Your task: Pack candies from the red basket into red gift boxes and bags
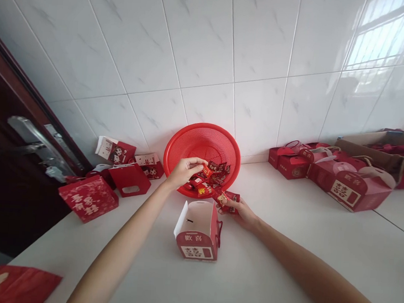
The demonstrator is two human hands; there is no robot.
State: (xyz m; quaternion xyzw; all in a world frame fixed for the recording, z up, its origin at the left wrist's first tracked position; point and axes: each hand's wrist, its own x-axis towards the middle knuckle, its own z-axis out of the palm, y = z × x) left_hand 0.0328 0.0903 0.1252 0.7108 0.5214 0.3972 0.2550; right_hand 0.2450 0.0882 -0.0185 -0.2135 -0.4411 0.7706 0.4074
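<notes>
A red mesh basket [204,131] leans against the tiled wall, with red wrapped candies [219,171] in its lower part. My left hand [186,171] is over the basket, its thumb and fingers pinching a red wrapped candy [206,171]. Just outside the basket's lower right rim, my right hand [241,212] is closed on several red and gold packets [230,201]. In front of the basket stands a red and white gift box [197,239] with its top open and a red cord handle at its right side. A small dark mark shows inside it.
Red boxes and bags [129,179] stand at the left, near a dark door [11,156] with a metal handle. Closed red boxes [351,187] and a cardboard carton [371,154] line the right. A red bag [19,286] lies at the lower left.
</notes>
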